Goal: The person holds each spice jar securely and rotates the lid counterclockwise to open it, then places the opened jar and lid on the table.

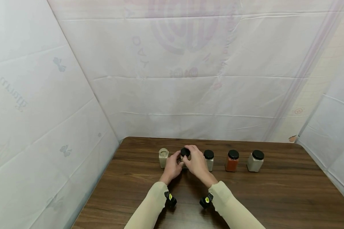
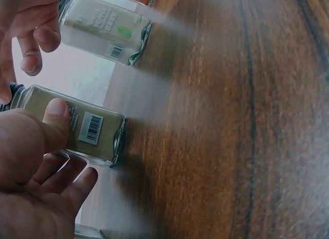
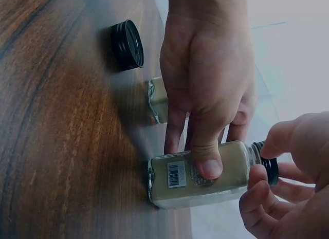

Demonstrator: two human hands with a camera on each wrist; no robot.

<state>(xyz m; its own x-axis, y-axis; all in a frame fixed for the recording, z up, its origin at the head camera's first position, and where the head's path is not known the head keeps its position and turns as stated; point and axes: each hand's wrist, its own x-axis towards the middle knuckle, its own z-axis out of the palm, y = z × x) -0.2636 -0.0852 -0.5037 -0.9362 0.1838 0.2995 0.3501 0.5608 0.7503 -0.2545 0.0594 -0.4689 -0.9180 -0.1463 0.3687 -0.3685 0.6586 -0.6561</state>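
A square glass jar (image 2: pixel 97 131) of tan powder stands upright on the table, with a barcode label on one side. My left hand (image 1: pixel 172 167) grips its body, thumb across one face and fingers round the opposite side. At its top, my right hand (image 1: pixel 197 163) pinches the black screw lid (image 3: pixel 270 169) between thumb and fingers. Some thread shows on the neck below the lid. Left of my left hand stands an uncovered jar (image 1: pixel 163 158) of pale powder. A loose black lid (image 3: pixel 127 44) lies on the table in the right wrist view.
Right of my hands stand a lidded jar of pale powder (image 1: pixel 210 163), a lidded jar of orange-red powder (image 1: pixel 232 163) and another pale one (image 1: pixel 255 163). All stand in a row on the brown wooden table (image 1: pixel 289 190). White printed sheets (image 1: pixel 189 95) hang behind it.
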